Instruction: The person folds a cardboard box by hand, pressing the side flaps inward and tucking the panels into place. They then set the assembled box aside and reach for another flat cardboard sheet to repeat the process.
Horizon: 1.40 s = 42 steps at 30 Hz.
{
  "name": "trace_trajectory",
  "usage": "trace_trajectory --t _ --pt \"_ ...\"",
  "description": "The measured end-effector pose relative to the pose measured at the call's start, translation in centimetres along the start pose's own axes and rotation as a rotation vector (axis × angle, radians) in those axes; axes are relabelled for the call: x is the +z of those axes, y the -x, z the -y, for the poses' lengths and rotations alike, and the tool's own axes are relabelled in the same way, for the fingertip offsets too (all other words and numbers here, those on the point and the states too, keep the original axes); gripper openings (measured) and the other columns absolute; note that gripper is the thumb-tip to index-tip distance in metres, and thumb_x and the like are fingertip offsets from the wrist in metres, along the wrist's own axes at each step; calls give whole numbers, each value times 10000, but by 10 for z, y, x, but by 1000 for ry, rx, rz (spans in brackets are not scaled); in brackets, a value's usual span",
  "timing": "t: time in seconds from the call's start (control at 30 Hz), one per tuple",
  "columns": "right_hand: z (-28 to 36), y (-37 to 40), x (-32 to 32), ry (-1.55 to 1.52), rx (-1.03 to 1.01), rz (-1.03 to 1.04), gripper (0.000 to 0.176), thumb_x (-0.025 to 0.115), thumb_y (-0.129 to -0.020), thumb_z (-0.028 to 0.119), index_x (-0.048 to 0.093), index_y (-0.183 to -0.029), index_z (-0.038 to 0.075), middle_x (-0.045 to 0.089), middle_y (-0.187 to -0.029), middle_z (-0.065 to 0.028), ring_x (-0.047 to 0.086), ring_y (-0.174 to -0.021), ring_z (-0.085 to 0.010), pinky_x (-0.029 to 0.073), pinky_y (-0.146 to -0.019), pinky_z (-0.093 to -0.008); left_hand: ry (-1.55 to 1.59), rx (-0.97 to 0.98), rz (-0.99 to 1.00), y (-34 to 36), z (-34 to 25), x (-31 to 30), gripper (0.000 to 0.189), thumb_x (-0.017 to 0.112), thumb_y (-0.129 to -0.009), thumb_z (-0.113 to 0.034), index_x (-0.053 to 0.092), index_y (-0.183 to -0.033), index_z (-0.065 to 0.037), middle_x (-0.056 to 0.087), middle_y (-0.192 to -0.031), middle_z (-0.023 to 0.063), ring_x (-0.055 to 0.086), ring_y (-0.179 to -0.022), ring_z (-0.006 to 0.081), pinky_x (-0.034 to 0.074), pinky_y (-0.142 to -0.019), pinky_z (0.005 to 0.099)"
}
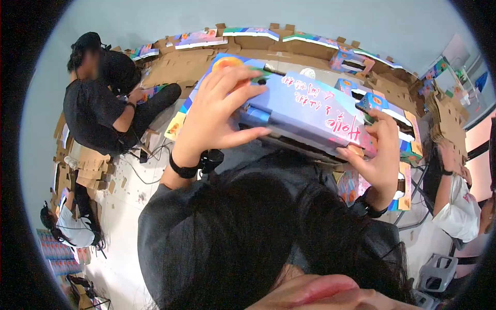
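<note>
A printed cardboard carton (310, 111), lavender and blue with red lettering that appears upside down, is held in front of my chest. Around its left part, my left hand (219, 106) has its fingers over the top and its thumb along the near side. My right hand (380, 150) grips the right end, thumb on the near edge and fingers behind the corner. Slots and a dark gap show along the carton's edges. Its underside and the fingertips of my right hand are partly hidden.
Printed cartons with handle openings (354, 62) stand behind and to the right. Flat brown cardboard (175, 70) lines the wall. A person in black (95, 108) sits at left; another in white (457, 212) is at right. A grey stool (438, 271) stands lower right.
</note>
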State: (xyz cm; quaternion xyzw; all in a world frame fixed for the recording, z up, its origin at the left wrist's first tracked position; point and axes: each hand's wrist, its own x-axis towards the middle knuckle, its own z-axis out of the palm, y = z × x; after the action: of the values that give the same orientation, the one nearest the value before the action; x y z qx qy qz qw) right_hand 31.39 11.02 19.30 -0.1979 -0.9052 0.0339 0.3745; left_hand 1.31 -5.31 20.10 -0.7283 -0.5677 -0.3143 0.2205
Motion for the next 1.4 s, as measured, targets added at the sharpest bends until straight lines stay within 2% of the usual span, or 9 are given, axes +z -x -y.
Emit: trace_trajectory --t 0.03,0.17,0.37,0.6,0.8,0.9,1.1,1.2,1.4 --pt "-2 2 0 -5 18 -4 559 880 -588 354 533 -866 15 582 -1152 -202 547 -1069 -390 428 -911 -450 -8 -13 34 0 3 2 650 818 -638 -446 660 -1167 -104 558 -1329 122 516 -1222 366 389 -1031 459" --pt "-6 -1 2 12 39 10 500 845 -650 319 539 -897 11 580 -1178 -208 546 -1097 -385 424 -932 -446 -63 29 -22 -11 8 11 663 823 -634 -466 645 -1155 -97 524 -1356 155 504 -1236 377 406 -1011 480" --pt "-3 -9 10 9 50 -23 457 804 -708 313 543 -913 0 587 -1160 -208 555 -1069 -388 436 -906 -437 -92 -57 -90 -9 20 30 649 829 -626 -489 614 -1089 -88 556 -1314 133 515 -1227 360 402 -1007 469" --pt "-5 -8 16 65 27 -39 446 802 -710 339 575 -888 -2 604 -1135 -187 582 -1017 -382 466 -849 -428 -118 -22 -40 -3 20 34 684 816 -628 -520 622 -1128 -95 556 -1347 115 511 -1243 341 381 -1023 463" --pt "-2 -8 11 88 8 -16 479 828 -667 346 584 -888 -2 595 -1171 -213 582 -1024 -393 464 -861 -438 -99 -57 -45 0 10 27 664 803 -645 -537 631 -1096 -82 562 -1314 114 503 -1251 337 361 -1040 482" --pt "-1 -7 7 117 -23 5 528 847 -627 378 585 -895 6 588 -1185 -220 577 -1047 -399 459 -878 -446 -155 -88 3 4 5 23 742 813 -622 -579 635 -1146 -85 497 -1385 153 416 -1343 387 349 -1052 501" --pt "-8 -8 4 98 -58 27 600 886 -542 403 580 -888 21 587 -1207 -202 573 -1075 -390 455 -901 -452 -158 -114 4 3 -13 12 700 810 -626 -581 635 -1070 -69 464 -1376 179 342 -1379 410 263 -1110 561" --pt "-9 -8 5 74 -56 29 591 893 -535 389 577 -878 27 587 -1210 -202 574 -1078 -385 454 -903 -448 -101 -132 31 3 -15 9 713 819 -620 -569 626 -1092 -70 454 -1393 183 329 -1390 407 234 -1131 575" --pt "-10 -4 1 4 -36 25 597 891 -522 399 575 -869 31 588 -1210 -201 565 -1103 -396 441 -922 -456 -81 -101 113 -17 -15 -9 829 862 -572 -528 601 -1204 -59 393 -1476 199 351 -1387 407 273 -1119 563"
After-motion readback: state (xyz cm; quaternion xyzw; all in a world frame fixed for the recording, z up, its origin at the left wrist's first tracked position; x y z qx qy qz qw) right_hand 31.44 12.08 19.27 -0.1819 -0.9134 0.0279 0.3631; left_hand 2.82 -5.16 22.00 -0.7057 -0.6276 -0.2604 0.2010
